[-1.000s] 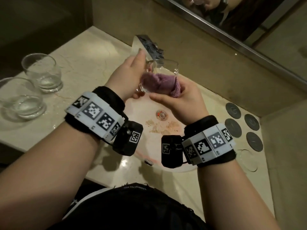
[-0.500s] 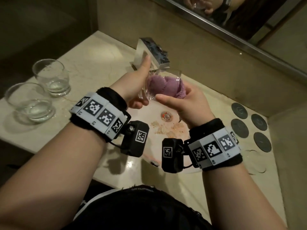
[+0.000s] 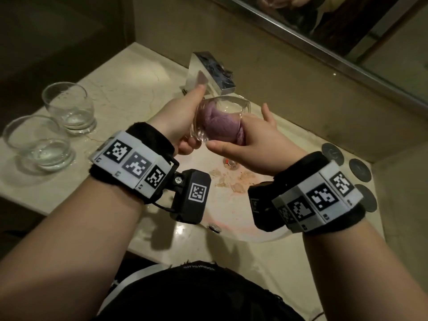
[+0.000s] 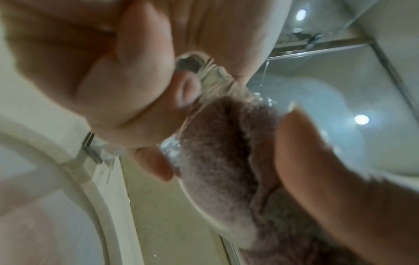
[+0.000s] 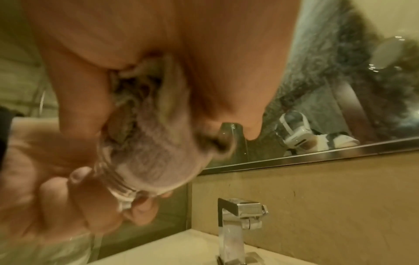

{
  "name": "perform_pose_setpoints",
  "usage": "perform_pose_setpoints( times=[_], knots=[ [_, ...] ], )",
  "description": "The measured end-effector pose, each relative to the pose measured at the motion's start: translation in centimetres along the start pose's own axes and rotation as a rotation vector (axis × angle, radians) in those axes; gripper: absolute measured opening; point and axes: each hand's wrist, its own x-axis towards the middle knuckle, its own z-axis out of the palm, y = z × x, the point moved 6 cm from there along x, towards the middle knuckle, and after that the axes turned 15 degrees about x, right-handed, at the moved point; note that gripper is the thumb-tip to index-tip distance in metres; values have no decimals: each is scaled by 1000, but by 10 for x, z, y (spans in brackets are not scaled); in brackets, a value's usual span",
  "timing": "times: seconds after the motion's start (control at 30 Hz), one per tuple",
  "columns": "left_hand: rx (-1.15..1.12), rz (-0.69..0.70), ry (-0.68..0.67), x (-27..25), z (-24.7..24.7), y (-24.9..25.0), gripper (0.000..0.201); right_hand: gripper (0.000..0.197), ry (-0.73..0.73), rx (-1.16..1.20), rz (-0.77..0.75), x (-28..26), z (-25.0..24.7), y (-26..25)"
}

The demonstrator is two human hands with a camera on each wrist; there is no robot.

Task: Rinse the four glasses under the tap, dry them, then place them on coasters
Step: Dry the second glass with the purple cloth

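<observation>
A tumbler glass [image 3: 222,121] is held on its side above the basin [image 3: 243,230], just in front of the tap [image 3: 209,72] at 12 o'clock. Its thick base is gripped by the left hand [image 3: 183,119], the thumb laid along the upper wall and the fingers curled beneath. A purple cloth [image 3: 220,126] is stuffed inside the bowl and pressed in by the right hand [image 3: 252,144], whose thumb lies along the lower rim; the other fingers are mostly hidden, one standing free of the glass.

The glass is judged stiff, thin at the lip, breakable and slick while wet; the heavy base is the safer place to grip, with only light pressure put on the rim. The cloth is soft and gives no support.

Two more glasses [image 3: 69,107] stand at 9 o'clock on the pale stone counter [image 3: 129,89], with wet patches round them. Four dark round coasters [image 3: 360,169] lie at 3 o'clock, with nothing on them. Reddish stains are seen near the drain [image 3: 229,162]. A mirror [image 3: 347,31] runs along the wall behind. The room is dimly lit.
</observation>
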Motion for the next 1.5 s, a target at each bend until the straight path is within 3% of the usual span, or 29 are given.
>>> perform_pose_setpoints(
  times=[0.13, 0.27, 0.37, 0.47, 0.57, 0.63, 0.73, 0.8, 0.87, 0.97, 1.03, 1.13, 1.23, 1.37, 1.5],
  knots=[
    [25, -18, 51, -3, -2, -3, 58, 19, -64, -55, 58, 4, 3, 2],
    [107, -16, 129, -5, -3, -3, 60, 11, -84, 419, 21, 0, 7, 5],
    [160, 19, 192, -4, -8, 4, 58, 29, 3, 705, 14, -2, 16, 10],
    [86, 15, 146, -3, -2, 4, 57, 35, 124, 615, 31, 3, 22, 26],
    [191, 51, 242, -6, -1, 10, 54, 22, 51, 572, 43, 5, 16, 27],
    [292, 147, 330, -10, -4, 21, 52, 15, -2, 777, 25, 3, 12, 25],
    [376, 381, 412, -15, -6, 40, 39, 9, 69, 1070, 88, 0, 9, 30],
    [466, 518, 429, -21, -3, 52, 25, 36, 117, 1187, 169, 2, 10, 42],
    [492, 570, 418, -21, -5, 55, 22, 42, 116, 1249, 219, 5, 8, 50],
    [432, 545, 401, -19, -9, 46, 36, 54, 42, 1332, 228, -1, -3, 58],
    [353, 448, 440, -17, -19, 36, 35, 57, 79, 1448, 154, -7, -17, 66],
    [161, 207, 502, -12, -38, 19, 41, 40, 367, 1618, 153, -17, -42, 93],
    [53, 160, 439, -8, -38, 15, 44, 39, 553, 1427, 169, -16, -49, 105],
    [-9, 178, 329, -10, -26, 18, 46, 31, 549, 1296, 180, -3, -30, 89],
    [-31, 156, 268, -9, -24, 16, 49, 38, 480, 1279, 203, 3, -17, 82]
  ],
)
